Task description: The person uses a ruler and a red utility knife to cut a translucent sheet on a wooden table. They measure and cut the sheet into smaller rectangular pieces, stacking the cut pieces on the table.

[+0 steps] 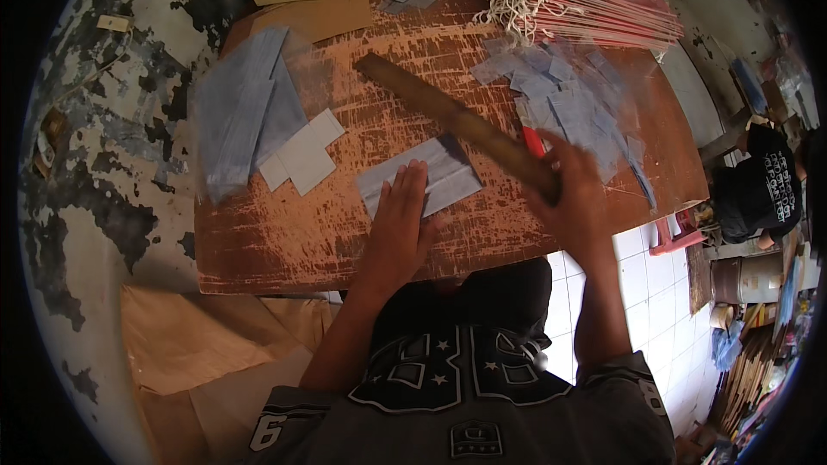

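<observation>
My left hand point(399, 215) lies flat, fingers stretched out, on a grey-blue rectangular sheet point(451, 174) near the front of the table. My right hand point(568, 194) is closed around the near end of a long, flat brown wooden strip point(457, 118) like a ruler. The strip slants to the far left, over or just above the sheet's far right corner; its height is hard to judge. A red object point(533, 142) shows at my right fingers, its kind partly hidden. Loose grey-blue cut pieces point(556, 86) lie in a heap beyond my right hand.
Long grey-blue sheets point(250, 112) and pale stepped card pieces point(306, 153) lie left on the scratched table point(284, 241). At the far right is a bundle of red-and-white rods with white cords point(594, 13). Another person point(762, 176) is off to the right, beside a pink stool point(674, 237).
</observation>
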### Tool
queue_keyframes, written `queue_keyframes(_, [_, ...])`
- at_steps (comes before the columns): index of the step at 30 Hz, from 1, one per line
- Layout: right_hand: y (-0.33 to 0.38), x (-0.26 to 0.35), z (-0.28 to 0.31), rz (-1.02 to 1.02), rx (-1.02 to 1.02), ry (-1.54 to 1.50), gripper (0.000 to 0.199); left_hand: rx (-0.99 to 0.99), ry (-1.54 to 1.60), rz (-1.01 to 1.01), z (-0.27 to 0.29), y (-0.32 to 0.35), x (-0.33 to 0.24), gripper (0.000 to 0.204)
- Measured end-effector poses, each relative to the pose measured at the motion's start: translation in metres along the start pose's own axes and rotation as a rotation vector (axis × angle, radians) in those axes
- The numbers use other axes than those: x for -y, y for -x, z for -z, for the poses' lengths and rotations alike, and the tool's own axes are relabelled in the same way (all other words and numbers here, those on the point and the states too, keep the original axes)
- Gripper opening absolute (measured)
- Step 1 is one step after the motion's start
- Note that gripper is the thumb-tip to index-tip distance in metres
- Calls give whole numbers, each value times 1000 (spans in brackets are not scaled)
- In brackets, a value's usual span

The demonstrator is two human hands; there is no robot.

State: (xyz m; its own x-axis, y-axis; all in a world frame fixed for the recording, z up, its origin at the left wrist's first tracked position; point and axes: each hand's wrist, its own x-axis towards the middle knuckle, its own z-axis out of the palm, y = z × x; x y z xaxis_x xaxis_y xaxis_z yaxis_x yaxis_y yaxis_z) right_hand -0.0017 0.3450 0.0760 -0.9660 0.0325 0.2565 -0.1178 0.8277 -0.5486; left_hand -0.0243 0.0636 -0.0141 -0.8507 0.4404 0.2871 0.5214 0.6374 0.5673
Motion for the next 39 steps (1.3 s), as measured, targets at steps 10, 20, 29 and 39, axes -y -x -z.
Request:
queue_keyframes(10, [-100,-149,33,162,14,-55,67,-5,-89,-21,-5,-3,-3,61])
queue_keyframes(20, [-72,-21,-25,59,51,-353,31,1,-113,12,-1,-2,-6,54])
queue_keyframes(29, [-74,10,-86,-56,138,-125,17,-23,-101,29,-3,-5,-8,51])
queue_keyframes(39, [-72,12,-97,-79,98,-175,20,-59,-103,27,-10,-2,-7,51])
